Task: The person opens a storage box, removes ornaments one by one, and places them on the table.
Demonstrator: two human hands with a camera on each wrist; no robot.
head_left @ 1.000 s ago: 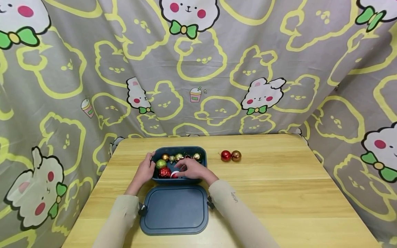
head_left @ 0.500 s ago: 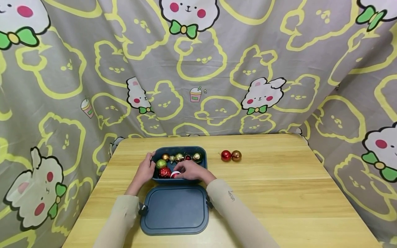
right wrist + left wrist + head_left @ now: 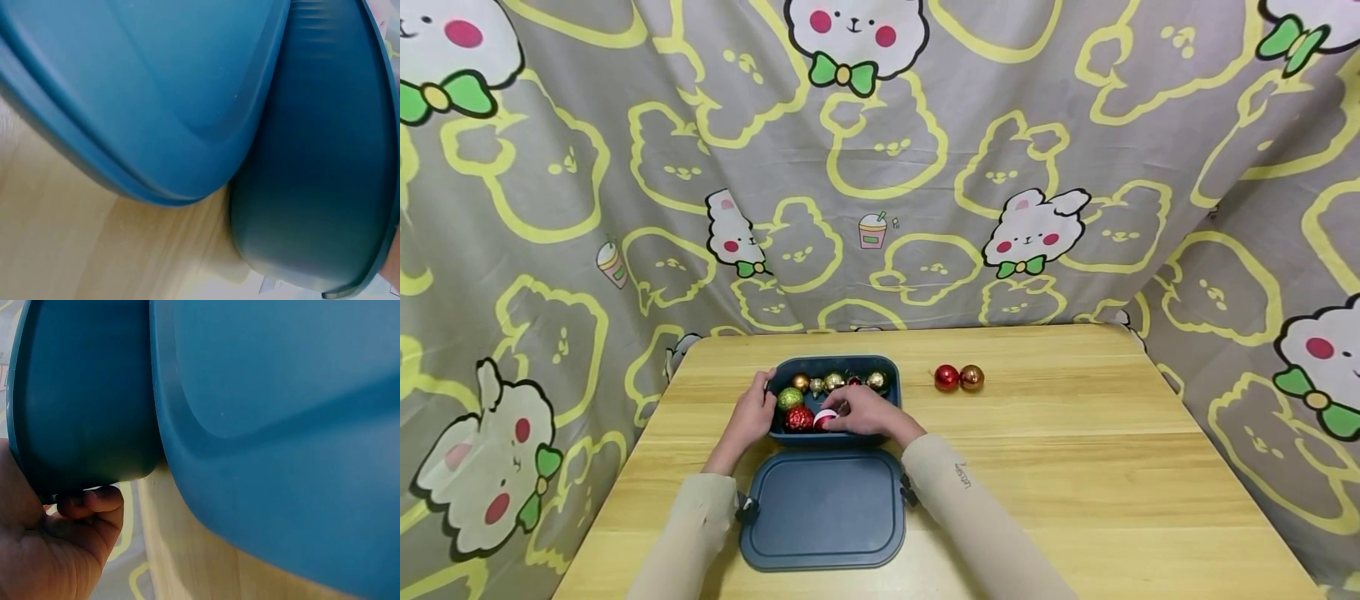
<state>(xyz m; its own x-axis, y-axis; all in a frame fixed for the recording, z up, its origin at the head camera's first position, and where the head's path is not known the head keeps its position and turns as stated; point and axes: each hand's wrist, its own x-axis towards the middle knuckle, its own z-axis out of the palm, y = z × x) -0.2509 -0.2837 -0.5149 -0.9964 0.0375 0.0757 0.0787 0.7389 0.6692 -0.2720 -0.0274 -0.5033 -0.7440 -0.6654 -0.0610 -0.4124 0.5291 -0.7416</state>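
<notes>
In the head view, a dark blue plastic box (image 3: pixel 842 361) stands on the table with several Christmas baubles inside. My left hand (image 3: pixel 754 407) grips its left end; in the left wrist view the thumb and curled fingers hold the rim. Reaching over the box's front right side, my right hand (image 3: pixel 867 410) pinches a red-and-white bauble (image 3: pixel 825 418) low inside it. Beside that bauble lie a glittery red one (image 3: pixel 799 418) and a green one (image 3: pixel 790 398). Gold and small red baubles line the back wall. Only a sliver of the right hand shows in the right wrist view.
The box's blue lid (image 3: pixel 822 510) lies flat on the wooden table (image 3: pixel 1075 467) just in front, with black straps from the wrists at its sides. To the right of the box sit a red bauble (image 3: pixel 947 378) and a gold bauble (image 3: pixel 972 378). A patterned curtain (image 3: pixel 910 167) surrounds the table.
The right fingers have shifted slightly, and the red-and-white bauble has turned, showing more of its white band. My left hand stays on the box's end.
</notes>
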